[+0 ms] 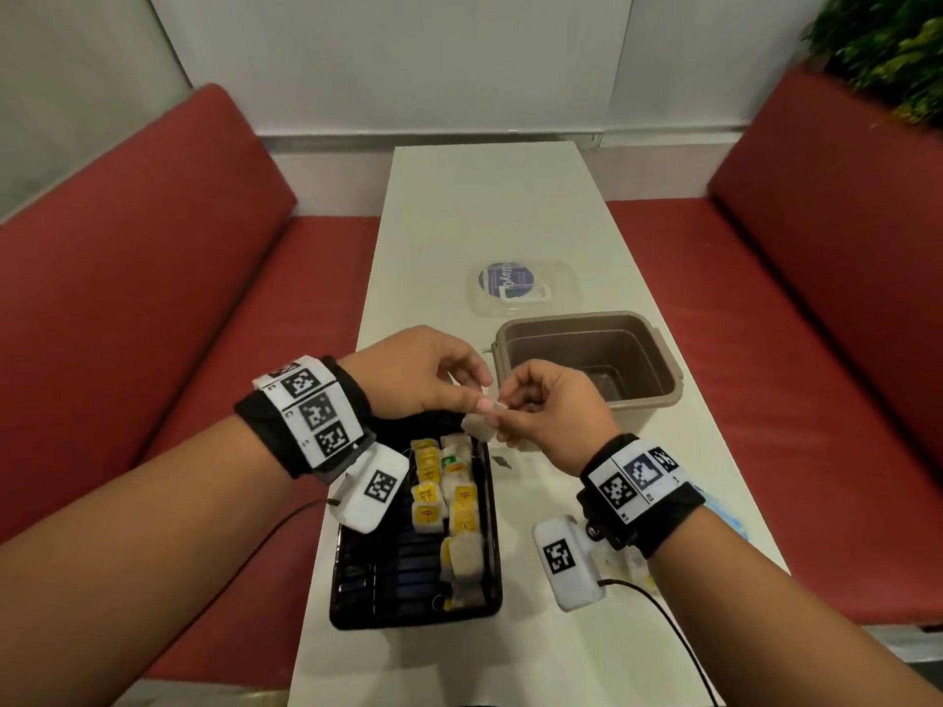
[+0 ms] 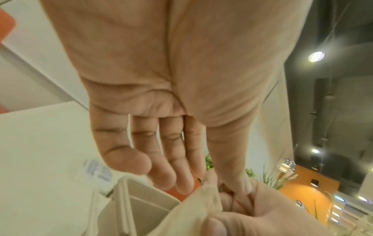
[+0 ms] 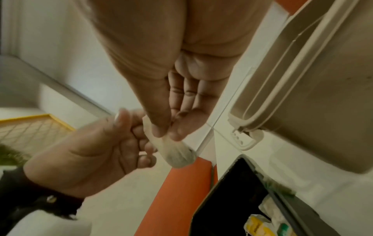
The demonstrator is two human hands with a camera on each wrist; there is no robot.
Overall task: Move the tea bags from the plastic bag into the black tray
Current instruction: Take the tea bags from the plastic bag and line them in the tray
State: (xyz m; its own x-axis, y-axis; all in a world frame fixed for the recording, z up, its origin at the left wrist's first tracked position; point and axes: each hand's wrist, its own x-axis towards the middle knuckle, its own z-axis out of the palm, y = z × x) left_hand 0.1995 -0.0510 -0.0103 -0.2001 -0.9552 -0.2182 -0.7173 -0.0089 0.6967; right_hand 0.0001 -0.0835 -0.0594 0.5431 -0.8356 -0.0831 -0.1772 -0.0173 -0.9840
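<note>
Both hands are meeting above the far end of the black tray (image 1: 490, 579), sharing one white tea bag (image 1: 477, 426). The left hand (image 1: 416, 375) is pinching its top with thumb and forefinger, and the right hand (image 1: 553, 410) is gripping it too, fingers (image 3: 177, 127) curled. Looks like a string's involved, but it's too blurry to tell. The tray's already holding a bunch of tea bags (image 1: 449, 502), partly hidden by the wrist camera. A beige bin (image 1: 587, 369) is sitting on the bench (image 1: 485, 206).

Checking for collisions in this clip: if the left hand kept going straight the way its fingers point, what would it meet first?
Likely the right hand: the left hand points across at it, both pinching one tea bag above the black tray. Beyond stands the brown bin, though depth is unclear.
</note>
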